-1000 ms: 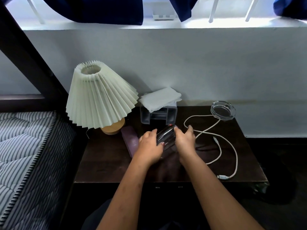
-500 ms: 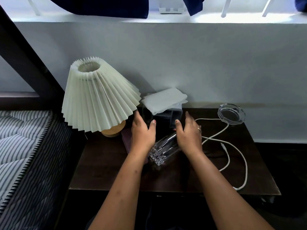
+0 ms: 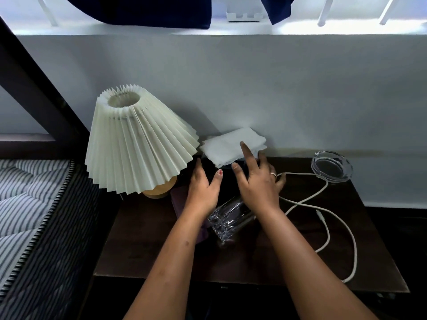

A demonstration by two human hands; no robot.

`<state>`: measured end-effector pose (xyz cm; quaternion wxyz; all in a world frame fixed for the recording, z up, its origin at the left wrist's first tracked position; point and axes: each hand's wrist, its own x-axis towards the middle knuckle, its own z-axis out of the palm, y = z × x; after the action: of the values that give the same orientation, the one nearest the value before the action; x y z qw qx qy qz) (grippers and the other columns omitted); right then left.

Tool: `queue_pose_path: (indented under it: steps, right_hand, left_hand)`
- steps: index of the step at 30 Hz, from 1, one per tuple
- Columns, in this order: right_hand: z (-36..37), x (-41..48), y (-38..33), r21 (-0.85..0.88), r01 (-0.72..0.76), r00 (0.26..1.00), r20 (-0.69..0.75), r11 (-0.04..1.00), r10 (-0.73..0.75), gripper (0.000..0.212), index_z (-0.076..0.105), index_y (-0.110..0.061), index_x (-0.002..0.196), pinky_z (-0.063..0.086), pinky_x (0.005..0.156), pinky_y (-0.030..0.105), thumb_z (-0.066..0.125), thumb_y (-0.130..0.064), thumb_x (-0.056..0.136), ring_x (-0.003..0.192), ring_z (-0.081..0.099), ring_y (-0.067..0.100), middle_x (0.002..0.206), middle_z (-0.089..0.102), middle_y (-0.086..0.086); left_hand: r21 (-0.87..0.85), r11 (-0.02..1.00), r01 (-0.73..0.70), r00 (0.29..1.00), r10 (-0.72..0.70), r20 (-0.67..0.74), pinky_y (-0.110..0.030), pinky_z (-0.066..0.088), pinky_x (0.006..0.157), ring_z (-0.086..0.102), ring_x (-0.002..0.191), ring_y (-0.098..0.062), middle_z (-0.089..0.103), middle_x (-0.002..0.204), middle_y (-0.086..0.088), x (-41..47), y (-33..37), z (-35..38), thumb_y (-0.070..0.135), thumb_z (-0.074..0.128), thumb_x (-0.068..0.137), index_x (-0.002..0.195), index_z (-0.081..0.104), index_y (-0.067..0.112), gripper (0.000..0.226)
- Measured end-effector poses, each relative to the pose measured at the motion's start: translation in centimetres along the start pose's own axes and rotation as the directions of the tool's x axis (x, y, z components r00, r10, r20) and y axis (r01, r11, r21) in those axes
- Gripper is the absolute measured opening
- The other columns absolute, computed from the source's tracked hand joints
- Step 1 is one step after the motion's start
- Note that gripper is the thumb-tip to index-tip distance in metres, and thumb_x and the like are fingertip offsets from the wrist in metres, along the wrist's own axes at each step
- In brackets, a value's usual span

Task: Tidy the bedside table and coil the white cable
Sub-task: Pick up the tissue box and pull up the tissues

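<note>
Left hand (image 3: 203,189), right hand (image 3: 260,184): both released from the ribbed glass tumbler (image 3: 231,218), which lies sideways at table centre; fingers now spread, right forefinger on the folded tissue stack (image 3: 231,146) at 12 o'clock. White cable (image 3: 355,250): uncoiled as before, at 3 o'clock on the bedside table (image 3: 150,255).

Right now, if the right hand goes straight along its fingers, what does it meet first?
Most likely the white folded tissues. The right hand points at them, and its index fingertip overlaps them in this view. I cannot tell whether they touch.
</note>
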<state>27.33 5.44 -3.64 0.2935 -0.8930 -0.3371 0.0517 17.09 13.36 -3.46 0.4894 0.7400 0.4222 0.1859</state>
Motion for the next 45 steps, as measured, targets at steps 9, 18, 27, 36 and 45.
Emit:
queue_pose_path:
  steps: [9, 18, 27, 36, 45]
  right_hand:
    - [-0.3, 1.6, 1.0, 0.183, -0.042, 0.997, -0.062, 0.982, 0.054, 0.051, 0.04, -0.037, 0.137, 0.01, 0.108, 0.056, 0.04, -0.055, 0.09, 0.139, 0.022, 0.02, 0.15, 0.032, -0.015]
    - [-2.1, 1.3, -0.4, 0.638, 0.012, 0.969, -0.199, 0.77, 0.149, 0.031, 0.064, -0.014, 0.116, 0.04, 0.104, 0.033, 0.057, -0.028, 0.09, 0.117, 0.055, 0.015, 0.121, 0.062, 0.002]
    - [-1.7, 0.5, 0.3, 0.188, 0.051, 0.983, -0.185, 0.981, -0.015, 0.059, 0.046, -0.04, 0.128, 0.024, 0.105, 0.052, 0.065, -0.053, 0.074, 0.134, 0.027, 0.025, 0.143, 0.033, -0.001]
    - [-0.3, 0.0, -0.6, -0.213, 0.229, 0.948, -0.172, 0.95, -0.267, 0.047, 0.053, -0.035, 0.121, 0.019, 0.103, 0.053, 0.061, -0.026, 0.076, 0.129, 0.041, 0.018, 0.129, 0.055, -0.009]
    - [-2.3, 0.4, -2.1, 0.364, 0.284, 0.896, -0.431, 0.887, -0.11, 0.016, 0.064, -0.015, 0.098, 0.044, 0.084, 0.033, 0.053, -0.012, 0.086, 0.08, 0.064, 0.008, 0.083, 0.069, -0.006]
  left_hand:
    - [0.021, 0.999, -0.037, 0.999, 0.038, -0.017, -0.03, 0.013, 0.114, 0.014, 0.144, -0.018, 0.018, 0.157, -0.006, -0.1, 0.0, -0.2, 0.039, 0.042, 0.094, 0.148, 0.011, 0.017, 0.066]
    - [0.02, 0.994, -0.107, 0.989, 0.109, -0.096, -0.028, 0.02, 0.109, 0.026, 0.14, -0.019, 0.032, 0.151, -0.006, -0.2, 0.7, -0.7, 0.034, 0.042, 0.096, 0.145, 0.027, 0.02, 0.053]
    - [-0.097, 0.975, -0.2, 0.964, 0.178, -0.195, -0.024, 0.038, 0.097, 0.053, 0.113, -0.022, 0.056, 0.112, 0.002, -0.3, 1.6, -0.7, 0.021, 0.054, 0.091, 0.11, 0.06, 0.011, 0.022]
    - [-0.473, 0.874, -0.107, 0.992, 0.058, -0.116, -0.045, 0.051, 0.085, 0.058, 0.089, -0.023, 0.061, 0.092, -0.001, -0.8, 2.3, -0.7, 0.014, 0.052, 0.092, 0.09, 0.058, 0.028, 0.015]
    - [-0.416, 0.897, -0.148, 0.979, 0.075, -0.188, -0.043, 0.052, 0.089, 0.062, 0.096, -0.024, 0.06, 0.112, -0.006, -1.1, 2.7, -0.5, -0.004, 0.046, 0.088, 0.097, 0.055, 0.029, 0.035]
